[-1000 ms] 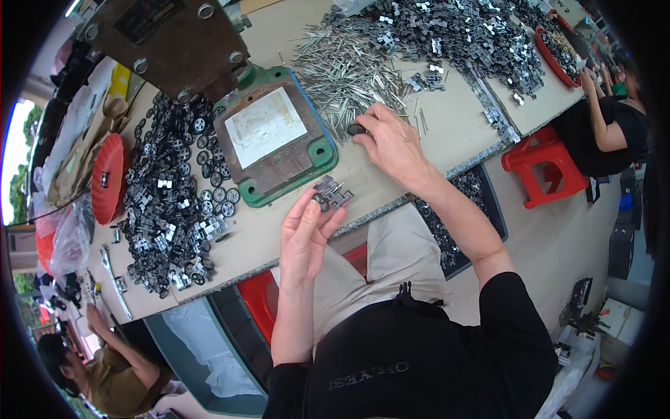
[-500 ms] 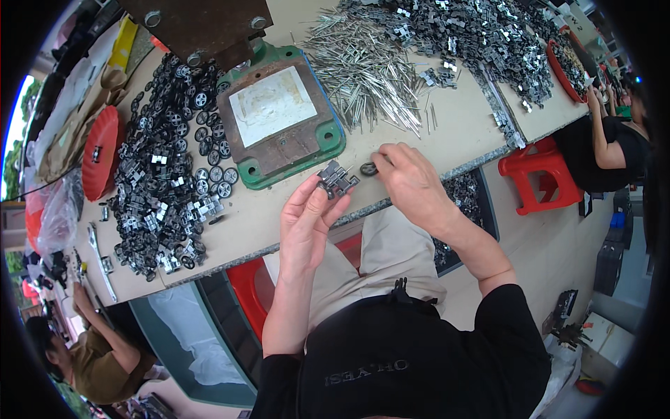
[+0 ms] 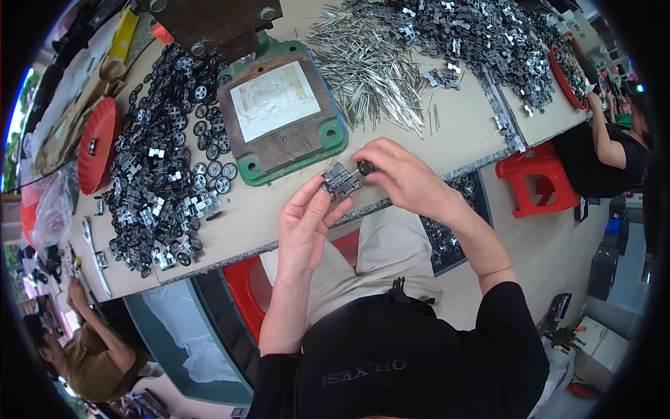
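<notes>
At the far left a seated co-worker [image 3: 94,363] bends over other work, with a red fluted dish [image 3: 105,126] above, a small part lying in it. A silver metal bar [image 3: 94,255] lies near the table's edge. Next comes a pile of dark parts [image 3: 139,216] that merges into black wheels [image 3: 183,84]. The press's green base [image 3: 331,143] stands just beyond the hands — a bulky obstacle between the wheels and the loose metal pins [image 3: 370,77].

The left hand [image 3: 304,225] pinches a grey blocky chassis [image 3: 340,180] between thumb and fingers, in the air over the table's near edge. A thin axle juts from it up and rightward, toward the other hand; which way the body's own long axis runs, I cannot tell. Below, a line of dark lettering crosses the black shirt [image 3: 419,349], upside down in this view.

The right hand [image 3: 408,180] grips a black wheel [image 3: 366,167] by its fingertips, right beside the axle's end — whether they touch is unclear. Farther right are a heap of dark parts [image 3: 481,49], a red stool [image 3: 534,174] and another person [image 3: 593,164].
</notes>
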A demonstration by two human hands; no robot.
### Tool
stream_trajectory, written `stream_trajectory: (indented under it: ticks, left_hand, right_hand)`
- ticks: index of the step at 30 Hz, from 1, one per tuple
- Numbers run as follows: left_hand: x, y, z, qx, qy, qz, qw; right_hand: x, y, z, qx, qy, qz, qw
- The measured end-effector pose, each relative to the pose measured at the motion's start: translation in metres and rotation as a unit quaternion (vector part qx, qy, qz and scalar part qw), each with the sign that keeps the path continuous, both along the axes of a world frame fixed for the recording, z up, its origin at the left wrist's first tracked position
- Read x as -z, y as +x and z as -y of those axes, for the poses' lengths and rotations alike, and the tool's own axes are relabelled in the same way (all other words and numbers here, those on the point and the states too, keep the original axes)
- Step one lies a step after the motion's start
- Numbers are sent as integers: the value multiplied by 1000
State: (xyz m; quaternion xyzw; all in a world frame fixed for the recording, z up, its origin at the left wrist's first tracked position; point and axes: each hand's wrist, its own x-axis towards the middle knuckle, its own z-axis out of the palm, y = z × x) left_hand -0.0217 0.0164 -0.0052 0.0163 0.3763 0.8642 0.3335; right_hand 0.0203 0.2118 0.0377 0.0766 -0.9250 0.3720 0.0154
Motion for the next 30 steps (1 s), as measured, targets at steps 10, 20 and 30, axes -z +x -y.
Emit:
stream_trajectory:
  ticks: [10,20,30]
  left_hand:
    - [0,0,0,27,1,-23,999]
    - [3,7,-5,-32,-78,-109,990]
    - [-7,5,-12,-37,-7,-22,999]
  right_hand:
    - [7,2,0,-8,-483,124,867]
    - [4,3,-4,-15,-272,21,962]
    - [16,4,12,128,-455,170,865]
